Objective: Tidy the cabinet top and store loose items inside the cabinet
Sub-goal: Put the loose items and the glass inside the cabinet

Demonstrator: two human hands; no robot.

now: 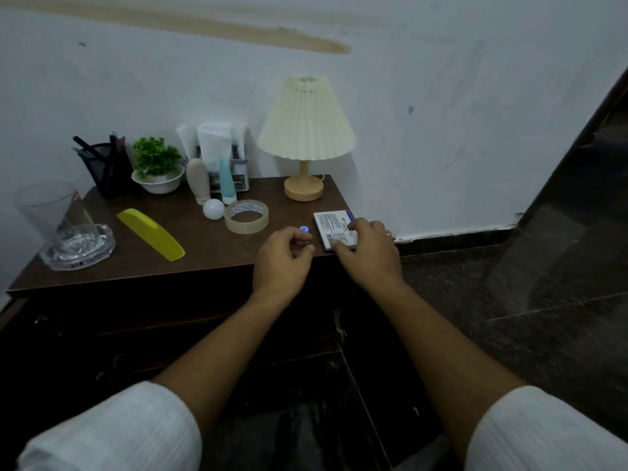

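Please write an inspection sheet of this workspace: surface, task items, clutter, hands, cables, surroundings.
Surface: brown cabinet top, crowded along the back.
Job's things: yellow comb, tape roll, white ball, white box at the right front corner, small blue-tipped item.
Clutter: glass on a glass ashtray, pen holder, potted plant, tubes and bottles, lamp.
Hands: left hand pinches the small item; right hand grips the white box.
Cables: nothing seen clearly.
Surroundings: stained white wall, dark floor.
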